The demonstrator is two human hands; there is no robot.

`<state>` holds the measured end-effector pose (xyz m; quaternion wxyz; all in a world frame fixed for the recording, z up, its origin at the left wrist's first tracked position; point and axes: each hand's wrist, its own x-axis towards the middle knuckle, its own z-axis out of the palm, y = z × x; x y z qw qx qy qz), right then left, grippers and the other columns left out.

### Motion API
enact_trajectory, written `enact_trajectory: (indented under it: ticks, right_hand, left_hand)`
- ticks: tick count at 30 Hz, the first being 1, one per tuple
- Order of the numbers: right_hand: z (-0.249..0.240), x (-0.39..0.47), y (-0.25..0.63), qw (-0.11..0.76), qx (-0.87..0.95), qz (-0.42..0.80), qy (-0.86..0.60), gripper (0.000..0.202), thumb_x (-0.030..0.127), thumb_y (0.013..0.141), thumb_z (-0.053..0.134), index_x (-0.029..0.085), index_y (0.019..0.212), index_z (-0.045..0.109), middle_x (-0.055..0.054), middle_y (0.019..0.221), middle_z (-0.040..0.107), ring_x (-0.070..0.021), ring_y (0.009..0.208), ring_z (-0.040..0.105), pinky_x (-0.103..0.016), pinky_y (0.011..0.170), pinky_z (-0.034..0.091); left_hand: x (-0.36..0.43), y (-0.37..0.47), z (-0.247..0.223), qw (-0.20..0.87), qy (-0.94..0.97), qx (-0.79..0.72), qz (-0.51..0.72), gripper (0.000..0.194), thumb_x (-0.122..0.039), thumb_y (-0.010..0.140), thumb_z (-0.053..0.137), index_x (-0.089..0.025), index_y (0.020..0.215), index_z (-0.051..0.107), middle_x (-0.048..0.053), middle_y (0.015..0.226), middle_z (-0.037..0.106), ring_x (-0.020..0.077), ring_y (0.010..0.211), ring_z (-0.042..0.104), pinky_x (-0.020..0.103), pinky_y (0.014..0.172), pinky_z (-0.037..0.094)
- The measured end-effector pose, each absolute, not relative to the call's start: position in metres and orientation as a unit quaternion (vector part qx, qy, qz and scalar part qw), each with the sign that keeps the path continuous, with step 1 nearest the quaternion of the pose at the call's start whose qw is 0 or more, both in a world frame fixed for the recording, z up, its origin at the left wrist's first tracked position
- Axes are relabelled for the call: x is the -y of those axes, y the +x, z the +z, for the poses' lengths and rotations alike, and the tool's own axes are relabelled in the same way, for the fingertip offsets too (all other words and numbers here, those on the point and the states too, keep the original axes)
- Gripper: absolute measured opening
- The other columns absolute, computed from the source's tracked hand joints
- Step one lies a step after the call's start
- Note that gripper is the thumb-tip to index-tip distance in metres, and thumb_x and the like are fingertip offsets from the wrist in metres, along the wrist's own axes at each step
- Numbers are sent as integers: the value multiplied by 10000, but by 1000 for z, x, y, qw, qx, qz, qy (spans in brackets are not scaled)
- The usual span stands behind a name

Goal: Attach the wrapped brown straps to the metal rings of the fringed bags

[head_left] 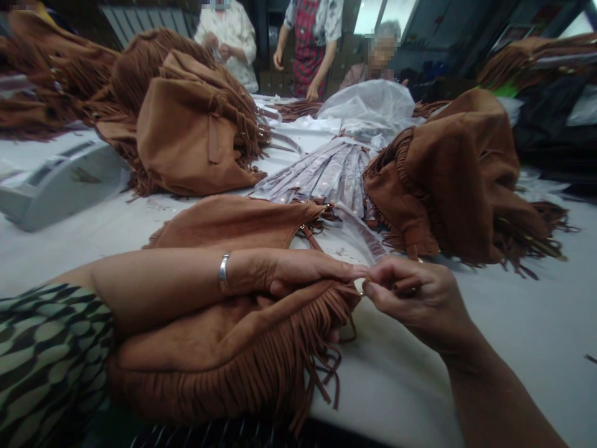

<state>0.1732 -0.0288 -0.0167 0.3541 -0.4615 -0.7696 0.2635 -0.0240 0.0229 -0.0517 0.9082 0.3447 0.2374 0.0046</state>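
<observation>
A brown suede-like bag with long fringe (224, 354) lies at the table's front edge, under my left forearm. My left hand (312, 270) is closed on the bag's right end, its fingers stretched toward my right hand; its palm side is hidden. Just right of the bag, my right hand (415, 292) pinches at a small metal piece by the bag's end, with thumb and forefinger closed. The curled fingers also hold a brown strip (405, 285). Fingertips of both hands meet there. Behind my wrist another brown bag part (228, 224) with a zipper end lies on the table.
More brown fringed bags stand at left (186, 137) and right (461, 174). Plastic-wrapped straps (321, 171) fan out between them, with a clear plastic bag (368, 102) behind. A grey device (65, 180) sits at left. Several people (310, 43) are across the white table (536, 336).
</observation>
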Motion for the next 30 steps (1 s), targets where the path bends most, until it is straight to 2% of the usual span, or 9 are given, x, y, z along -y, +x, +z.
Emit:
enact_trajectory:
  ticks: [3,8,13,15,18,22,24,26,30]
  right_hand:
    - [-18,29,175,344,773,276,-455,108,153,722,613,151,615,601,41,498,497,-55,408,395,-176,366,257]
    - [-17,28,183,325,785,261,-458,105,159,715,634,153,614,604,38,505,511,-56,414,401,-172,364,269]
    - [-14,28,182,299,805,237,-454,68,136,701,629,154,635,631,20,526,555,-73,432,440,-184,392,313]
    - [-14,27,183,292,801,255,-457,79,144,701,634,156,623,628,16,530,546,-76,441,435,-191,394,301]
    - [-14,24,195,281,742,375,-479,129,265,723,697,157,735,628,29,540,506,-76,452,421,-186,395,299]
    - [-19,17,216,255,657,528,-474,525,542,748,671,182,1093,506,21,650,553,-87,460,441,-176,365,342]
    - [-22,16,217,262,653,531,-471,490,614,826,532,180,1051,496,10,644,562,-85,447,445,-172,358,359]
    - [-23,15,212,287,653,512,-479,442,606,875,453,171,922,513,14,594,546,-75,418,438,-164,350,357]
    - [-20,15,200,340,611,507,-504,394,540,852,553,148,809,557,30,498,509,-52,342,377,-148,295,273]
  left_hand:
    - [-20,-22,-45,924,318,-203,-67,413,-523,788,589,-113,828,614,104,703,673,247,650,652,394,598,538]
    - [-18,-21,-43,933,315,-174,-33,304,-405,738,659,-117,823,619,75,709,668,213,645,644,361,628,539]
    - [-15,-17,-45,912,336,-233,-38,394,-537,799,574,-145,800,616,48,677,642,192,575,610,335,583,513]
    - [-12,-16,-45,897,358,-258,-17,389,-524,826,549,-145,757,605,35,633,608,169,533,578,309,563,492]
    - [-8,-15,-46,903,355,-243,21,315,-457,819,589,-145,781,599,24,675,591,144,540,555,294,581,483]
    - [-7,-16,-49,934,314,-166,39,326,-463,783,635,-151,868,595,19,799,590,147,603,573,300,606,494]
    - [-10,-17,-51,941,311,-128,36,329,-460,814,596,-139,881,594,23,812,588,159,624,587,303,601,494]
    - [-14,-19,-53,945,308,-112,13,343,-460,870,514,-129,909,593,37,787,592,171,629,591,312,596,489]
    - [-19,-20,-57,957,269,-103,-33,401,-492,889,440,-125,940,593,63,741,602,209,638,603,359,622,485]
